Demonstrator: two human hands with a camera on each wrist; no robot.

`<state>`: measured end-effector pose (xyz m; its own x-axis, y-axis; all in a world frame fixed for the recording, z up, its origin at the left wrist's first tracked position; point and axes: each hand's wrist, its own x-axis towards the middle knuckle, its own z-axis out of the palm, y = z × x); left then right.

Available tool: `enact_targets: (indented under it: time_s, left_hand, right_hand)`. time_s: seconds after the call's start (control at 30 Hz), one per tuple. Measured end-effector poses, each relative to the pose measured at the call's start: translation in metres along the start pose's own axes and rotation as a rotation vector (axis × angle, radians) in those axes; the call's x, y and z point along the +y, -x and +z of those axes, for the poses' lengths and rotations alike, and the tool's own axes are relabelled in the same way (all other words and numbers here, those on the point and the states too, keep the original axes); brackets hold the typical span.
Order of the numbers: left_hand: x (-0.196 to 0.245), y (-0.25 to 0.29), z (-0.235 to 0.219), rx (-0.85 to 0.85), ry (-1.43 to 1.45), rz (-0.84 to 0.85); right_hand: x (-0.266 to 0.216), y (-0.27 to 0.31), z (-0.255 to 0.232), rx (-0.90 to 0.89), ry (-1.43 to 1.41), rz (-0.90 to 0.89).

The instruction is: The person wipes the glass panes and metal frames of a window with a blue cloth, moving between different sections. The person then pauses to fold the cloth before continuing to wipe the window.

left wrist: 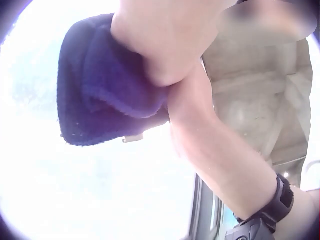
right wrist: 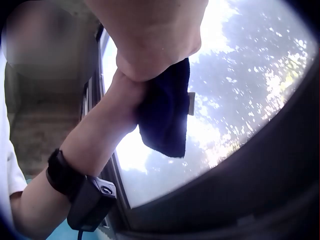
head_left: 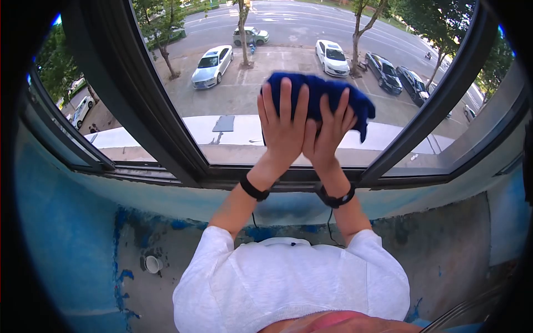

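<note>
A dark blue cloth [head_left: 316, 91] lies against the window glass in the head view, under both hands. The left hand [head_left: 282, 125] presses on its left part with fingers straight and pointing up. Beside it, the right hand [head_left: 327, 133] presses on the lower right part, fingers extended and slightly spread; the two hands touch near the thumbs. In the left wrist view the cloth [left wrist: 110, 85] hangs in folds past the hands. The right wrist view shows the cloth [right wrist: 167, 110] with a small pale tag; the fingers are hidden there.
Dark window frame bars [head_left: 161, 94] slope on both sides of the pane, and a lower rail [head_left: 283, 177] runs beneath it. A white cup [head_left: 152, 265] stands on the floor at the left. Outside are parked cars, trees and a road. Thin cables hang from both wrist straps.
</note>
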<state>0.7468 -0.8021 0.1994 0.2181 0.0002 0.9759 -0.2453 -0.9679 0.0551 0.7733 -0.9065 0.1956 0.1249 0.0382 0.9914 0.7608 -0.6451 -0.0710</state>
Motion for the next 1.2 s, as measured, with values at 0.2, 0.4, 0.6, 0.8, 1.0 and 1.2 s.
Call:
enact_targets:
  time_s: [0.2,0.4,0.6,0.8,1.0,1.2]
  left_hand:
    - [-0.017,-0.084,-0.017,0.152,0.012,0.076]
    - [-0.051,0.117,0.008,-0.048,-0.103,0.099]
    - [-0.067,0.127,-0.004,-0.106,-0.064,0.032]
    - [-0.077,-0.077,-0.049,0.19,-0.066,0.075]
    - [-0.091,0.027,-0.039,0.011,-0.127,0.033]
    - [-0.103,0.192,-0.03,-0.234,-0.116,-0.021]
  right_hand:
    - [-0.019,-0.085,0.014,0.198,-0.002,-0.064]
    - [-0.03,0.13,0.027,-0.276,0.086,0.101]
    - [-0.051,0.129,0.04,-0.251,-0.086,0.103]
    - [-0.079,-0.078,0.055,0.117,-0.114,-0.049]
    - [-0.077,0.029,0.058,-0.099,-0.023,-0.013]
    - [-0.091,0.193,0.058,-0.32,0.058,0.111]
